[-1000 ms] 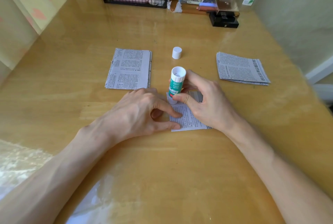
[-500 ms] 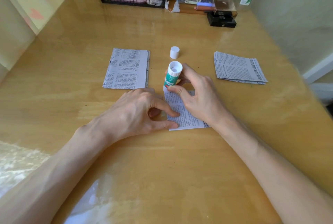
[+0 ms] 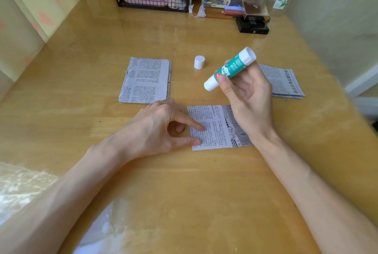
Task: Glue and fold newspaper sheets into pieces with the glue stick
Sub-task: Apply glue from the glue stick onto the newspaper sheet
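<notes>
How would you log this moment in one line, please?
right hand: holds glue stick, clear of sheet | left hand: presses sheet | cap: off, on table

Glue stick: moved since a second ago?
Yes. It stood tip-down on the newspaper piece, just nearer than the white cap. Now the right hand holds the glue stick tilted in the air, level with the cap and to its right.

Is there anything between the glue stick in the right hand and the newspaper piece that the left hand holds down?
Nothing visible. The right hand grips the glue stick tilted, lower end toward the newspaper piece. Fingers of the left hand press only its left edge; the middle lies bare.
</notes>
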Available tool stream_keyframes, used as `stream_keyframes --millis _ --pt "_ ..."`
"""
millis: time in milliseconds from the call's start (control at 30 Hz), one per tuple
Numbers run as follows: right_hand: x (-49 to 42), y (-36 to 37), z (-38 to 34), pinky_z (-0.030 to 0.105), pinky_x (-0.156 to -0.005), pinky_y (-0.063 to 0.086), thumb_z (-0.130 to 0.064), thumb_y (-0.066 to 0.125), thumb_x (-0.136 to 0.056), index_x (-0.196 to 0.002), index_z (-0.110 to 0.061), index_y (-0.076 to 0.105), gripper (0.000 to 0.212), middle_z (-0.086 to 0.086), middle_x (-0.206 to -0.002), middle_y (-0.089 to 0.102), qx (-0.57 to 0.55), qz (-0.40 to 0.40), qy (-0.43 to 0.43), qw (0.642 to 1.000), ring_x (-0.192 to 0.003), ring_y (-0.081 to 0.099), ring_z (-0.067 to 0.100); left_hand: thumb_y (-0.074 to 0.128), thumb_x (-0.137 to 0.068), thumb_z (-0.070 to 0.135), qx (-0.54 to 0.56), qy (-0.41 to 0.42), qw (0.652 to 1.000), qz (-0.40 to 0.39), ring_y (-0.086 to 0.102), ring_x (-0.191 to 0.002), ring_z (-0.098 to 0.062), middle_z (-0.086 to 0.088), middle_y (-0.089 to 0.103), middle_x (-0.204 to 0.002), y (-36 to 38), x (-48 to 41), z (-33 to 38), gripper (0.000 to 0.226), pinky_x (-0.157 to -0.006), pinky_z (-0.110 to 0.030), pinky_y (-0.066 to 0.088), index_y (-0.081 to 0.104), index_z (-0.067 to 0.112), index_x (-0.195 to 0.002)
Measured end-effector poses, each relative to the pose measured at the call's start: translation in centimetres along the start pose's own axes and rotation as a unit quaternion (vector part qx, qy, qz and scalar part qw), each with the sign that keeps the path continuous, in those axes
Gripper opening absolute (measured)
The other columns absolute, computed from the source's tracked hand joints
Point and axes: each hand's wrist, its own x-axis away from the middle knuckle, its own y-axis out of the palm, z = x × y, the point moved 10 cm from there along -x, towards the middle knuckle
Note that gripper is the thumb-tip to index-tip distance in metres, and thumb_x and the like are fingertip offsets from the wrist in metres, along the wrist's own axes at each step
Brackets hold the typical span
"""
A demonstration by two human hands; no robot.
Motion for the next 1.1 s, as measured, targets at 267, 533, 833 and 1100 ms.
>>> stream_keyframes --millis 267,533,833,1100 --pt "1.5 1.2 -0.1 0.027 -0.084 0.055 0.002 0.072 -0.096 -0.111 -0.005 0.063 0.019 -0.006 -0.099 0.073 0.004 -0.078 0.003 0.997 -0.093 0.073 0.015 0.078 -0.060 0.083 0.046 -0.082 0.988 0.124 0.055 -0.093 -0.009 0.016 0.057 -0.090 -3.1 0.1 -2.5 0.060 -0.085 -0.027 0.047 0.070 0.039 -0.100" --pt "2.5 3.1 -0.6 0.042 -0.089 0.060 -0.003 0.081 -0.091 -0.110 -0.006 0.069 0.022 0.000 -0.100 0.078 0.056 -0.182 0.008 0.982 -0.094 0.075 0.026 0.058 -0.053 0.101 -0.088 -0.076 0.989 0.096 0.038 -0.105 -0.011 0.014 0.046 -0.111 -0.8 -0.2 -2.0 0.082 -0.094 -0.033 0.032 0.064 0.053 -0.120" --pt "3.4 4.2 -0.7 0.031 -0.094 0.057 -0.017 0.079 -0.093 -0.110 -0.005 0.069 0.023 0.001 -0.103 0.079 0.099 -0.262 0.023 0.960 -0.101 0.076 0.020 0.056 -0.053 0.103 -0.125 -0.078 0.985 0.093 0.033 -0.104 -0.009 0.017 0.043 -0.112 -1.0 -0.1 -1.6 0.083 -0.089 -0.030 0.023 0.067 0.050 -0.116" --pt "3.6 4.6 -0.7 0.029 -0.091 0.054 -0.016 0.077 -0.096 -0.110 -0.005 0.066 0.021 -0.003 -0.099 0.079 0.162 -0.244 -0.008 0.956 -0.099 0.074 0.013 0.055 -0.050 0.105 -0.137 -0.107 0.982 0.073 0.022 -0.115 -0.007 0.015 0.029 -0.124 -0.7 0.0 -2.3 0.084 -0.101 -0.032 0.019 0.048 0.057 -0.119"
